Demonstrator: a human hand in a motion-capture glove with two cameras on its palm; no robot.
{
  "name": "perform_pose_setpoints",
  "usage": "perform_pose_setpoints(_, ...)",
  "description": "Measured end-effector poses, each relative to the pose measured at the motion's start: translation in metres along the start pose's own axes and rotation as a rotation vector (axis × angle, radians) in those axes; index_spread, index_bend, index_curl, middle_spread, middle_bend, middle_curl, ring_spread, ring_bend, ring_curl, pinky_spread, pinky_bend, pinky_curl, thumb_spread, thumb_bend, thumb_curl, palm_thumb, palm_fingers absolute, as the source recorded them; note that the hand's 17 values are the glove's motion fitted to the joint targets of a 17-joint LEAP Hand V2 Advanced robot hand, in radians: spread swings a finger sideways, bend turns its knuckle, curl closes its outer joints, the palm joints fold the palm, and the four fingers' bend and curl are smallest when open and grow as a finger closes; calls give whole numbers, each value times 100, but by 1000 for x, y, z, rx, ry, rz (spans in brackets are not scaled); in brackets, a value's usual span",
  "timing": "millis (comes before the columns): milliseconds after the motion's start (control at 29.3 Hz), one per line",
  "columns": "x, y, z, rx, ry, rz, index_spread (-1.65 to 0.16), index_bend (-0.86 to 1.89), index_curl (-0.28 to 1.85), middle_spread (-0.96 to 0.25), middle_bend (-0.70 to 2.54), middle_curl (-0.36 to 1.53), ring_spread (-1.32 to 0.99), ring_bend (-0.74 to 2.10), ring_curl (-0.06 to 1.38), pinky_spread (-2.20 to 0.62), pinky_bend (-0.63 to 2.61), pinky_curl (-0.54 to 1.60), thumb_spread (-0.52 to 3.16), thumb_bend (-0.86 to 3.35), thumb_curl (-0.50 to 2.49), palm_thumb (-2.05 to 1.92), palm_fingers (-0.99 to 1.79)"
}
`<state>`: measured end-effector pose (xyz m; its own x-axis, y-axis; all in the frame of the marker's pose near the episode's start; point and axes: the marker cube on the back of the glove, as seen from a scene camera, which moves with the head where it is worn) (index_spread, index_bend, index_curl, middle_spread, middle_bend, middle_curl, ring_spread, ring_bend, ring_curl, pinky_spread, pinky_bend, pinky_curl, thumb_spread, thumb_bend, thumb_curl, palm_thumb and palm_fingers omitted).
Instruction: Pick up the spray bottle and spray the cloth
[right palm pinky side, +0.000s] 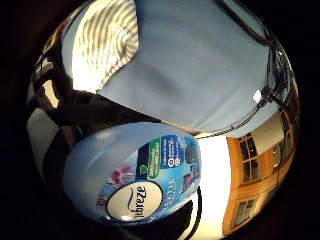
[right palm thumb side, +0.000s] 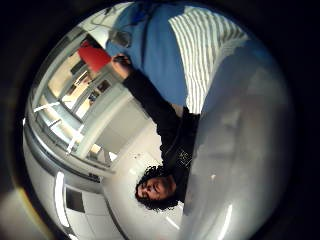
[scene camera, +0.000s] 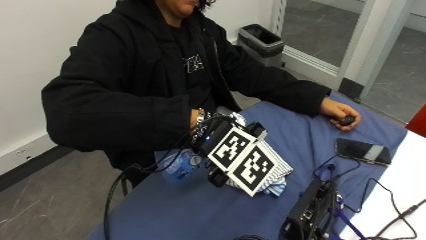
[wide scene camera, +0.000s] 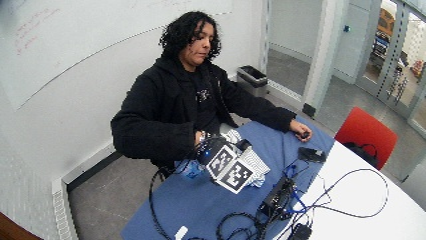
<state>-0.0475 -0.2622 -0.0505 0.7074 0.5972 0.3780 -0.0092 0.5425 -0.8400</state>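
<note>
My gloved right hand (scene camera: 212, 131) grips the spray bottle (scene camera: 181, 163), a pale blue Febreze bottle, over the near left part of the blue table (scene camera: 200, 210). The bottle's label (right palm pinky side: 132, 177) fills much of the little finger side palm view, and its pale body (right palm thumb side: 240, 140) fills the thumb side view. The striped cloth (scene camera: 278, 171) lies crumpled on the table just right of the hand, also seen as the cloth (right palm pinky side: 105, 42) beyond the bottle. My fingers are mostly hidden behind the glove's gear.
The bare left hand (scene camera: 339, 114) rests on a small black object at the table's far side. A phone (scene camera: 363, 150) and a black device with cables (scene camera: 309, 207) lie to the right. A bin (scene camera: 261, 42) stands on the floor behind.
</note>
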Motion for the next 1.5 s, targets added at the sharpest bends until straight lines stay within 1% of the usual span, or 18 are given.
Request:
perform_pose_setpoints(171, -1, -18, 19, -79, 100, 107, -27, 32, 59, -17, 66, 60, -20, 76, 53, -25, 54, 48, 29, -1, 77, 104, 129)
perform_pose_setpoints(376, 4, -39, 40, -159, 181, 185, -27, 31, 61, -18, 66, 61, -20, 75, 53, -25, 54, 48, 31, -2, 79, 103, 129)
perform_pose_setpoints(581, -11, -67, 38, -168, 164, 200, -28, 28, 62, -18, 65, 61, -20, 75, 53, -24, 55, 48, 33, -2, 81, 103, 129)
perform_pose_setpoints(683, 2, -57, 48, -206, 195, 213, -28, 27, 62, -18, 65, 61, -20, 75, 53, -24, 55, 48, 34, -2, 81, 103, 129)
perform_pose_setpoints(786, 1, -48, 49, -208, 205, 193, -28, 27, 63, -18, 65, 61, -20, 75, 53, -24, 55, 48, 35, -2, 82, 103, 129)
perform_pose_setpoints(956, -31, -33, 34, -134, 195, 77, -28, 26, 64, -18, 64, 61, -20, 75, 53, -24, 54, 47, 36, -2, 83, 103, 129)
perform_pose_setpoints(1230, -125, -8, 15, -2, 142, -268, -29, 25, 65, -19, 64, 61, -20, 74, 53, -24, 54, 47, 38, -2, 85, 103, 129)
perform_pose_setpoints(1503, -200, -15, 26, 52, 30, -568, -29, 22, 67, -19, 63, 62, -20, 74, 53, -24, 54, 47, 39, -2, 86, 102, 128)
